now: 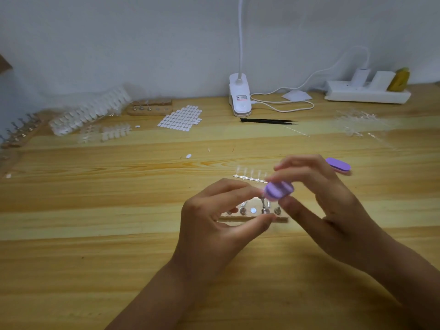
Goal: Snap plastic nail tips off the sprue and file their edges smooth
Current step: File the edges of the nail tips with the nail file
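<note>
While the right hand (328,194) grips a purple file block (279,190) between curled fingers and thumb, its face meets the top of a small metal peg (263,206) that the left hand (214,217) pinches between forefinger and thumb; motion blur hides whether a nail tip sits on that peg. Both hands hover just above a wooden holder (283,219) on the counter (119,234), and more metal pegs stand in the holder's row. Just behind the holder lies a clear sprue (251,178) with several nail tips attached along one side. Behind and to the right of the holder, a second purple file (338,165) rests flat on the counter. Behind and to the left of the holder lies one loose white tip (188,156). Farther behind the holder, black tweezers (269,121) lie crosswise, and beyond them a white clip lamp (240,98) stands at the wall with its cord looping to a white power strip (366,92) at the far right. Far behind the holder on the left sit a sheet of white oval tabs (181,117), a second wooden holder (150,108) and a heap of full sprues (90,114). Far behind it on the right, a pile of bare clear sprues (357,122) is spread out.
</note>
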`<state>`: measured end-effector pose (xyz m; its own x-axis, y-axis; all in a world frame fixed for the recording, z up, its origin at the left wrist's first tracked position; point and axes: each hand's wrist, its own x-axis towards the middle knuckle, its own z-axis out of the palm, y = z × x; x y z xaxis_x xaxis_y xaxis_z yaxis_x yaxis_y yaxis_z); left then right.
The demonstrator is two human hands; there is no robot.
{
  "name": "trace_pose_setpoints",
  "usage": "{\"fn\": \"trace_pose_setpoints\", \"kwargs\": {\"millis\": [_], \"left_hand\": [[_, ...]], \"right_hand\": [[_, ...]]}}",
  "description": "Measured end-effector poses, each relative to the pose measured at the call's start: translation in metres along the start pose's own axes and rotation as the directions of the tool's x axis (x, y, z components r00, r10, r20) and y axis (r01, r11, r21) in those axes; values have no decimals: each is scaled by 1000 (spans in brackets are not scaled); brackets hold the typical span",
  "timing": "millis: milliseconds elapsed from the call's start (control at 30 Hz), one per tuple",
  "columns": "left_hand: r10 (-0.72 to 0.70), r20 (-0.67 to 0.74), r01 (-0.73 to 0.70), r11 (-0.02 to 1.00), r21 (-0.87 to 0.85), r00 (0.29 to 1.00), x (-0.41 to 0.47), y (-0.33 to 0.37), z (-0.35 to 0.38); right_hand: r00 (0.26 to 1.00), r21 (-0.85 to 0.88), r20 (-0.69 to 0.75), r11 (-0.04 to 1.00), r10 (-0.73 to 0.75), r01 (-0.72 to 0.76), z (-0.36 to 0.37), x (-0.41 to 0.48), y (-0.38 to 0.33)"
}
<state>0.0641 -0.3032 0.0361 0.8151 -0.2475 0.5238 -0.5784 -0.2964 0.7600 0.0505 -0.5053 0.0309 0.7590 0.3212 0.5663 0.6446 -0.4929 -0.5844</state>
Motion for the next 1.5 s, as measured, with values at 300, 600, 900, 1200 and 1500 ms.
{"fn": "trace_pose_setpoints", "kwargs": {"millis": [300,600,900,1200,1500], "left_hand": [[6,2,-6,998,55,1000,0,1,-1],[6,17,-6,1000,-13,1000,0,1,0],[-39,50,44,993,-105,998,0,0,0],[-23,43,28,995,-98,999,0,-1,-3],[31,80,-32,999,3,996,0,-4,1]], "right_hand": [[983,-159,-155,984,-102,77,-2,4,3],[976,-192,-180,978,-120,85,-2,4,2],[971,-304,-157,945,-178,124,-2,0,5],[961,-248,-214,961,-178,123,4,-1,-2],[976,-211,-90,961,-201,179,9,-2,0]]}}
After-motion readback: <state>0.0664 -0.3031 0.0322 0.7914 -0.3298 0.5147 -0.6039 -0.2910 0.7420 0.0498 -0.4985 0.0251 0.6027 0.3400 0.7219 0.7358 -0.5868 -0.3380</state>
